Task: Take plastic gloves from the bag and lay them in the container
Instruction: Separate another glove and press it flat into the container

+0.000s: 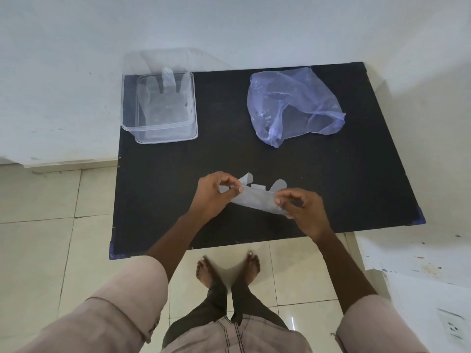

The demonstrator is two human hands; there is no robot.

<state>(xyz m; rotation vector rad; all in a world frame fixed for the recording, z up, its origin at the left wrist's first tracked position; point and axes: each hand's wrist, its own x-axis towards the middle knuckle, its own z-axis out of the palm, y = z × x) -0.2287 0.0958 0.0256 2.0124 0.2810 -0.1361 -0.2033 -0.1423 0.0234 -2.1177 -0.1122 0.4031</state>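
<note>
A clear plastic glove (254,198) is stretched between both hands above the near part of the black table (229,154). My left hand (216,193) pinches its left end and my right hand (303,208) pinches its right end; glove fingers stick up behind. A crumpled bluish plastic bag (293,105) lies at the back right of the table. A clear rectangular container (159,133) stands at the back left, with at least one clear glove (163,98) lying in it, fingers over the far rim.
The table stands against a white wall (229,26). Cream floor tiles (51,225) lie to the left and in front. My bare feet (228,268) are just before the table's front edge. A white paint-spotted surface (418,253) is at the right.
</note>
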